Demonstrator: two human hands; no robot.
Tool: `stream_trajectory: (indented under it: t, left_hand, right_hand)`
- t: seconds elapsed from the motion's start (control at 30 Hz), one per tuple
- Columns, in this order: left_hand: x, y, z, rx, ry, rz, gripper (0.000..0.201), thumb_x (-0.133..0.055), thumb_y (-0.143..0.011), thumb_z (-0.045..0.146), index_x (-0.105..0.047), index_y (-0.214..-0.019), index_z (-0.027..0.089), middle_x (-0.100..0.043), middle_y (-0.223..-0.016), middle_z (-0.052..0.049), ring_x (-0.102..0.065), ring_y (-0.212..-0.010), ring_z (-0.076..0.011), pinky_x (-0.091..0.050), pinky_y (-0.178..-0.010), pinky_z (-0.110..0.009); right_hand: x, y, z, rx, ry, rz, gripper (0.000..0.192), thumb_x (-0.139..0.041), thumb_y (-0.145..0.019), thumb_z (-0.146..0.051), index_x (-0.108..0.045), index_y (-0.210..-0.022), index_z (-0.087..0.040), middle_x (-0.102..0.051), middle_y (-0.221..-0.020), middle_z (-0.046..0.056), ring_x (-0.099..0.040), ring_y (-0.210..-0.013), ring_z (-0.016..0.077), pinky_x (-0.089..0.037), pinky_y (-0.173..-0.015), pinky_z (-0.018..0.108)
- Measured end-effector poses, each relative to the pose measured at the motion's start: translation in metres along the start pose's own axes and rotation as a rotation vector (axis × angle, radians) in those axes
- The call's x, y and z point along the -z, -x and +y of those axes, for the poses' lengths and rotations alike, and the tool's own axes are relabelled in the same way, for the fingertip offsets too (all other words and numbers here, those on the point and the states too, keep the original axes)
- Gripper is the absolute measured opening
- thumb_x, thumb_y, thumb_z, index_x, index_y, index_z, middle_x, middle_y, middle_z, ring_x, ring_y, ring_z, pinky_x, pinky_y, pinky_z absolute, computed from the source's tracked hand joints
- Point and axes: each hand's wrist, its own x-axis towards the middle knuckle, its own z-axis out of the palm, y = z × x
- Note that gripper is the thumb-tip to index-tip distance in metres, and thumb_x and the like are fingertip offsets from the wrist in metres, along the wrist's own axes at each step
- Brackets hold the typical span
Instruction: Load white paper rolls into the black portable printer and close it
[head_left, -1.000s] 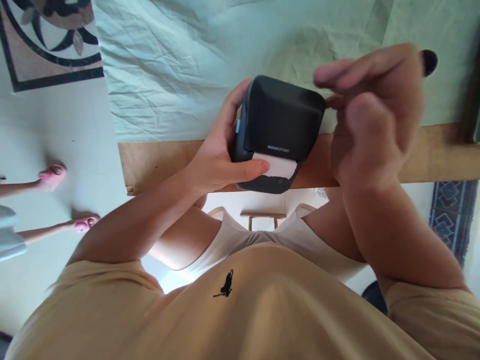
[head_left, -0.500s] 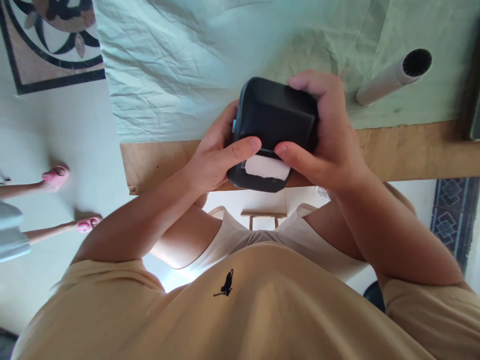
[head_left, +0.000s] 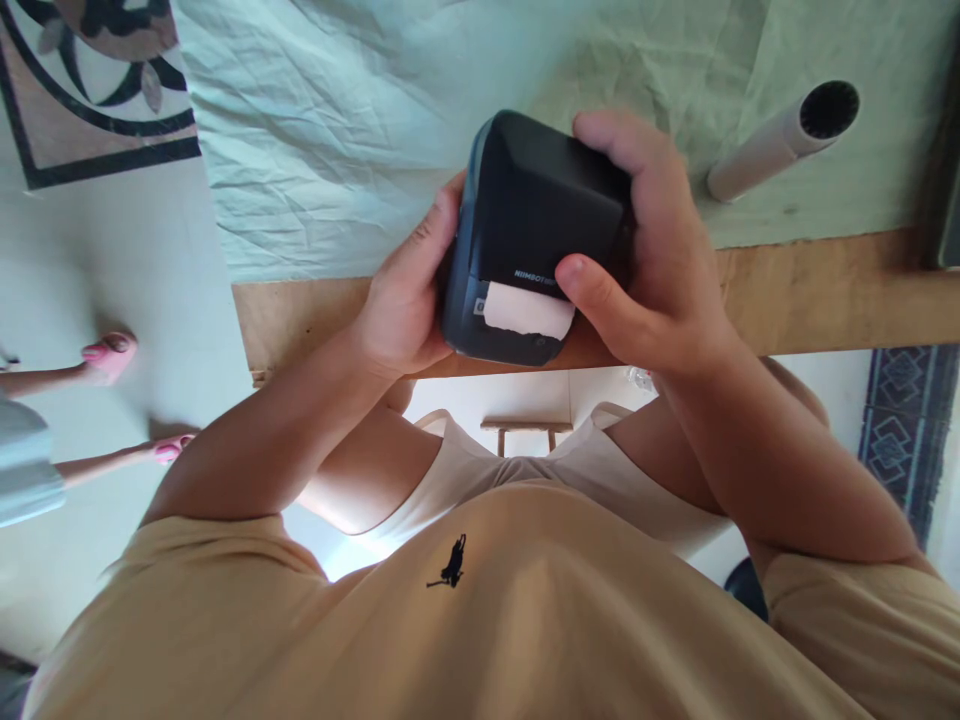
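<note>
Label printer (head_left: 536, 215) held above the table edge (head_left: 825, 300), left hand (head_left: 401, 305) clamped at 9 o'clock, right hand (head_left: 660, 270) wrapped at 3, thumb beside paper strip (head_left: 525, 312), likely steadying it.

We note the right hand (head_left: 652, 260) has come down onto the label printer (head_left: 536, 235); our left hand's (head_left: 401, 300) thumb has left its front, and the printer sits further from the tabletop's near edge.

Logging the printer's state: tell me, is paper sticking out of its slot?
Yes, a white paper strip protrudes from the black label printer, beside the right hand's thumb.
</note>
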Motion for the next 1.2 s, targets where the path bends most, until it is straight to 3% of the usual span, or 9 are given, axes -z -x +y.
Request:
stream_trajectory:
  t: [0.13,0.23,0.5,0.67,0.8,0.93,1.0,1.13,1.2]
  left_hand:
    - [0.022,-0.004,-0.005,-0.024,-0.099,-0.112,0.048,-0.039,-0.104,0.045,-0.071,-0.113,0.011,-0.077,-0.101,-0.007,-0.062,-0.133,-0.0274,-0.055,-0.107,-0.037]
    - [0.028,-0.004,-0.007,-0.067,-0.148,-0.095,0.049,-0.040,-0.103,0.050,-0.073,-0.113,0.014,-0.076,-0.101,-0.004,-0.064,-0.128,-0.0264,-0.057,-0.101,-0.034]
    - [0.018,0.000,-0.003,-0.056,-0.110,-0.060,0.036,-0.053,-0.098,0.044,-0.075,-0.102,0.015,-0.079,-0.099,-0.004,-0.070,-0.118,-0.0236,-0.054,-0.107,-0.032]
    - [0.014,-0.001,0.001,0.075,-0.057,-0.122,0.043,-0.053,-0.096,0.050,-0.073,-0.107,0.013,-0.078,-0.103,-0.009,-0.063,-0.131,-0.0304,-0.052,-0.112,-0.040]
    - [0.009,0.001,-0.002,0.015,-0.081,-0.159,0.048,-0.043,-0.099,0.051,-0.074,-0.099,0.014,-0.077,-0.092,-0.010,-0.058,-0.137,-0.0336,-0.053,-0.110,-0.043]
    - [0.018,0.000,-0.007,-0.044,-0.122,-0.226,0.040,-0.046,-0.101,0.043,-0.073,-0.107,0.015,-0.077,-0.092,-0.006,-0.072,-0.113,-0.0270,-0.060,-0.088,-0.035]
    - [0.023,-0.002,-0.008,-0.061,-0.134,-0.248,0.035,-0.047,-0.102,0.039,-0.072,-0.111,0.016,-0.077,-0.098,-0.004,-0.074,-0.108,-0.0218,-0.059,-0.087,-0.031]
    - [0.028,-0.006,-0.010,-0.087,-0.141,-0.241,0.032,-0.044,-0.103,0.038,-0.069,-0.105,0.019,-0.075,-0.095,-0.002,-0.071,-0.117,-0.0189,-0.053,-0.107,-0.034]
    - [0.028,-0.008,-0.010,-0.083,-0.159,-0.247,0.028,-0.050,-0.101,0.040,-0.068,-0.105,0.018,-0.074,-0.097,-0.003,-0.068,-0.122,-0.0217,-0.051,-0.110,-0.036]
  right_hand:
    - [0.002,0.001,-0.002,0.039,0.003,-0.019,0.060,-0.055,-0.091,-0.053,-0.044,-0.144,-0.029,-0.053,-0.144,0.007,-0.051,-0.137,0.0278,-0.044,-0.121,0.051]
    - [0.003,0.002,0.000,0.094,-0.010,-0.070,0.066,-0.056,-0.090,-0.053,-0.038,-0.149,-0.030,-0.049,-0.148,0.008,-0.048,-0.140,0.0286,-0.041,-0.122,0.052]
    - [0.001,0.002,0.002,0.129,0.039,-0.106,0.086,-0.070,-0.081,-0.054,-0.028,-0.153,-0.031,-0.045,-0.150,0.011,-0.044,-0.145,0.0297,-0.039,-0.124,0.052]
    - [0.005,0.002,-0.001,0.088,0.036,-0.100,0.080,-0.071,-0.083,-0.052,-0.030,-0.150,-0.036,-0.047,-0.146,0.009,-0.050,-0.139,0.0271,-0.045,-0.119,0.051]
    - [0.014,0.002,-0.007,0.070,0.048,-0.106,0.073,-0.071,-0.083,-0.054,-0.038,-0.146,-0.036,-0.050,-0.141,0.008,-0.049,-0.139,0.0276,-0.047,-0.117,0.052]
    - [0.020,0.001,-0.012,0.063,0.232,0.006,0.069,-0.076,-0.074,-0.062,-0.055,-0.131,-0.028,-0.053,-0.116,0.011,-0.056,-0.116,0.0279,-0.058,-0.090,0.046]
    - [0.021,0.001,-0.016,0.082,0.331,0.078,0.062,-0.076,-0.074,-0.061,-0.061,-0.122,-0.025,-0.054,-0.103,0.010,-0.056,-0.106,0.0258,-0.057,-0.083,0.043]
    - [0.018,0.002,-0.028,0.065,0.227,0.213,0.043,-0.075,-0.080,-0.054,-0.064,-0.112,-0.027,-0.042,-0.067,-0.003,-0.043,-0.060,0.0097,-0.038,-0.055,0.028]
    - [0.017,0.002,-0.035,-0.031,0.187,0.301,0.028,-0.072,-0.085,-0.046,-0.066,-0.104,-0.027,-0.045,-0.065,-0.006,-0.032,-0.049,0.0035,-0.026,-0.049,0.026]
